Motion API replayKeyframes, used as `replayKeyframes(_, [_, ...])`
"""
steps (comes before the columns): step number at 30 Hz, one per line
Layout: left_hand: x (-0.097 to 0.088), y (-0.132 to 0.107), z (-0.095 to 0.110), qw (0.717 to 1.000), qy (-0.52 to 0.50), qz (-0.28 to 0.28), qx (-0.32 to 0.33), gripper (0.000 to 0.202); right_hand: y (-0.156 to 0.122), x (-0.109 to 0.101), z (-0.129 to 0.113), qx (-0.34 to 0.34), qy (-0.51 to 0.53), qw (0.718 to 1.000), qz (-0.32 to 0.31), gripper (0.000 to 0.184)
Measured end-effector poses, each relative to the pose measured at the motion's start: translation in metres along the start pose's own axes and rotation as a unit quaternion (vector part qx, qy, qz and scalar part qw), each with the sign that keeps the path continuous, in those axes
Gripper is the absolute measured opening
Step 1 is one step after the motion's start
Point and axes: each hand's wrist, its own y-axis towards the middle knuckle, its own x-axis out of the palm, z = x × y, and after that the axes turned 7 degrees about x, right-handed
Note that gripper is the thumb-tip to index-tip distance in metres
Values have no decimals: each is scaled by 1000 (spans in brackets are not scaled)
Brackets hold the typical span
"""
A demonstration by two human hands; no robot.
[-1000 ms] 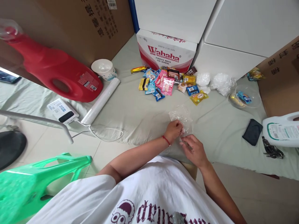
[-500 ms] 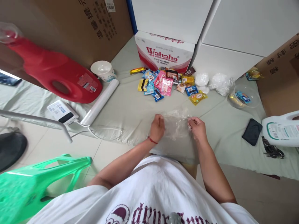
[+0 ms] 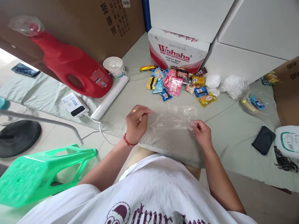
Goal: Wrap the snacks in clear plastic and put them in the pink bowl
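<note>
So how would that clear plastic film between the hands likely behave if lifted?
The clear plastic film is probably floppy, as it looks wrinkled rather than flat. It is likely very light: it looks thin, with the pale green cloth showing through. It may crumple easily, given the creases near the right hand.

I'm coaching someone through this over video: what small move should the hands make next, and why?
I'd probably have the left hand draw the left side of the clear plastic film gently outward while the right hand anchors it. The film looks wrinkled, and the right hand pinches its right side, giving something to pull against; whether the left hand grips it, I can't tell.
</note>
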Motion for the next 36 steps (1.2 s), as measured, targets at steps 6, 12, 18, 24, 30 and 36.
replayKeyframes(6, [95, 50, -19, 939, -147, -308, 49, 15, -4, -16, 8, -92, -114, 989, -34, 28])
replayKeyframes(12, [127, 18, -62, 919, 99, -369, 94, 27, -9, -59, 51, 12, -152, 988, -19, 37])
replayKeyframes(18, [108, 14, -75, 887, 116, -429, 123, 53, 10, -106, 28, -80, -339, 909, 227, 28])
replayKeyframes(24, [104, 19, -66, 890, 139, -427, 84, 28, -1, -17, -17, -324, -341, 875, -115, 35])
replayKeyframes(30, [101, 1, -54, 916, 224, -328, 51, 35, -59, 37, 3, -284, -301, 851, -324, 43])
replayKeyframes(36, [85, -23, -65, 894, 276, -331, 122, 51, 39, 4, -54, -84, -149, 973, -154, 36])
